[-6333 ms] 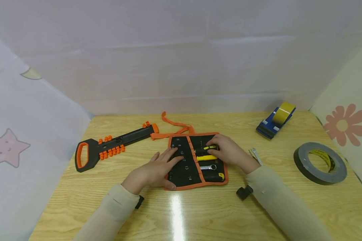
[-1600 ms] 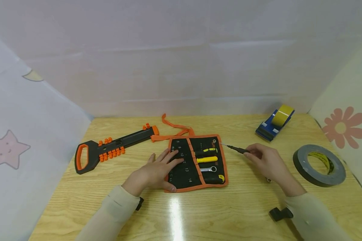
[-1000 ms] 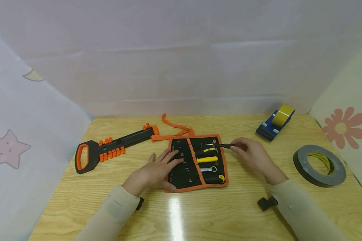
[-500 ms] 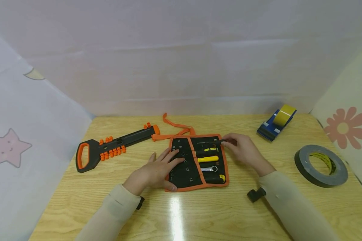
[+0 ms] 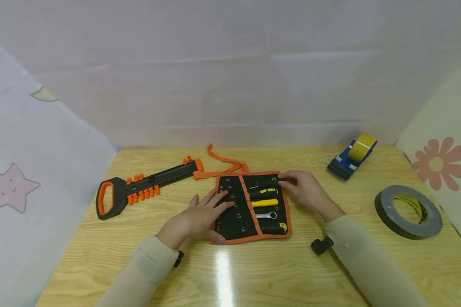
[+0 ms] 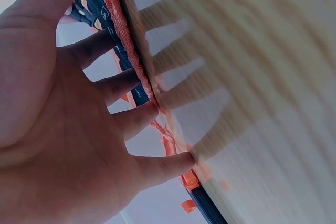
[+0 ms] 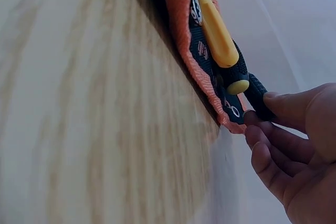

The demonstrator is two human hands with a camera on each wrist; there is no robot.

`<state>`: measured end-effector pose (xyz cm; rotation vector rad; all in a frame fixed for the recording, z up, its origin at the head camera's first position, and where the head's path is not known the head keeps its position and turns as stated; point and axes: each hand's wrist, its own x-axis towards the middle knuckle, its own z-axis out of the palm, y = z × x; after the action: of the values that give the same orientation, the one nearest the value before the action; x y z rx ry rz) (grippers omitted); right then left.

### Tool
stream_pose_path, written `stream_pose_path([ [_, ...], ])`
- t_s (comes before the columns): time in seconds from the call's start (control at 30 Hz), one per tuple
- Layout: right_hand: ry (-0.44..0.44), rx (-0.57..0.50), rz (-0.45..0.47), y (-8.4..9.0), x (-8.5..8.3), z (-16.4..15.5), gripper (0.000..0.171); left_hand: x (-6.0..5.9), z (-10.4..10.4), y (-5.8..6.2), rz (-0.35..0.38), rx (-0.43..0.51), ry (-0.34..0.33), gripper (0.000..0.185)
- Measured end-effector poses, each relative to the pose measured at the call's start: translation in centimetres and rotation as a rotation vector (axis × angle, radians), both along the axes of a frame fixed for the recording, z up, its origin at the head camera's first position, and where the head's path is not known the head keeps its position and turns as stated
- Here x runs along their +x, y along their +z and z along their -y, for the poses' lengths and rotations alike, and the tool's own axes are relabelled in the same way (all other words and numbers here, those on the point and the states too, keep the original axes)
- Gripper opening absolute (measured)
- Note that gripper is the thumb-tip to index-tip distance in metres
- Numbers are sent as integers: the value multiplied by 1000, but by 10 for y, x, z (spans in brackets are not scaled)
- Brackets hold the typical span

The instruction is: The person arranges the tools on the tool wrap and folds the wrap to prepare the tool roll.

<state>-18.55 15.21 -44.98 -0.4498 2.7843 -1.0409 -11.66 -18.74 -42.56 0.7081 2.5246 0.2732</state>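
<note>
A black tool roll with orange trim lies open in the middle of the wooden table. My left hand rests flat on its left half with the fingers spread and straight. My right hand pinches the black handle of a thin screwdriver at the roll's top right corner. Its shaft lies across the top pocket. In the right wrist view, thumb and fingers hold that handle beside a yellow-handled screwdriver. Below sit the yellow handle and a small wrench.
A black and orange handled tool holder lies to the left. The roll's orange strap trails behind it. A blue tape dispenser stands at the back right, and a black tape roll lies at the right edge.
My right hand carried the thin screwdriver left, from the table beside the roll to its top pocket, and the shaft now lies over the fabric. The left hand stayed put.
</note>
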Motion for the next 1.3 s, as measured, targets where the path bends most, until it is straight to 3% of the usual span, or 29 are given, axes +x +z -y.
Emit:
stream_pose_path([
  [0.3,32,22,7,-1,-6,10,25,-1,0,1,-3,6,-9,106],
  [0.57,145,36,-13,0,-11,18,24,-1,0,-1,-4,3,-3,107],
  [0.8,136,45,46,3,-15,28,26,-1,0,0,0,5,1,106],
  [1.1,139,78,47,4,-19,34,22,-2,-1,1,6,-7,6,107],
  [1.3,187,91,46,5,-20,40,22,-2,-1,0,6,-4,3,107],
])
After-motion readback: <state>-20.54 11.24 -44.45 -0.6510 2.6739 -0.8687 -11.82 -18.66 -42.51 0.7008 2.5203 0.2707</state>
